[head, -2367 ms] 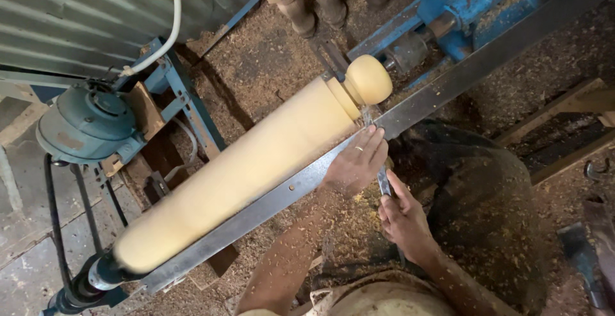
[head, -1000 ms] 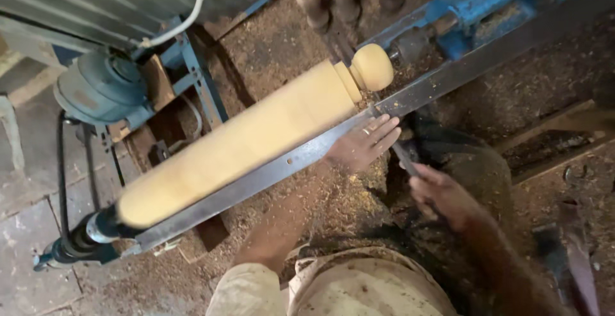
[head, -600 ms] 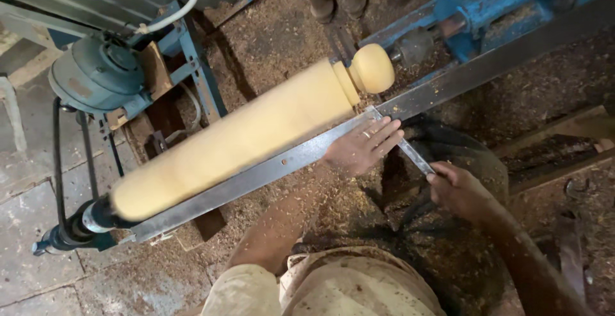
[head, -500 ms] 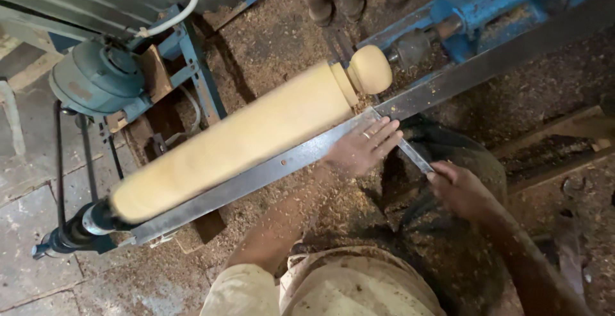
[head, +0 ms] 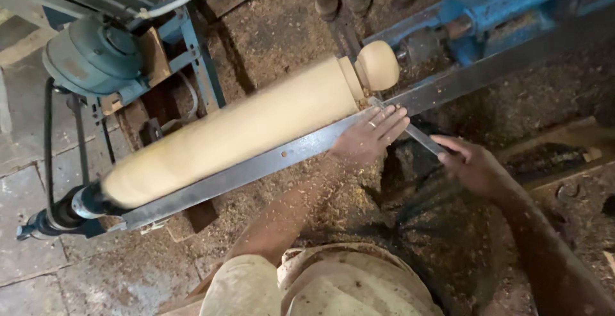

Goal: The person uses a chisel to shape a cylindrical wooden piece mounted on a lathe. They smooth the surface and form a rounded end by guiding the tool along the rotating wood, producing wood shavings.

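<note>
- Nearest the camera, the person's sawdust-covered clothing and both forearms are reaching forward over a floor (head: 493, 98) thick with wood shavings.
- The right hand (head: 471, 165) is gripping the handle end of a long metal chisel (head: 416, 133), fingers wrapped closed around it, wrist low and pulled back toward the body.
- The left hand (head: 368, 137) is lying palm down on the flat metal bar (head: 256, 165) that runs along the lathe, fingers spread narrow and straight, pressing the blade onto the bar; a ring is showing on one finger.
- The chisel's tip is pointing at the groove between the long pale wooden cylinder (head: 237, 133) and the rounded knob (head: 378, 66) at its end.
- By the look of it, the groove beside the knob is being shaped; the next move is calling for a steady, braced blade and a gentle feed into the wood.
- Farther off, the cylinder is sitting between the blue lathe frame (head: 506, 5) and a grey-green motor (head: 93, 56).
</note>
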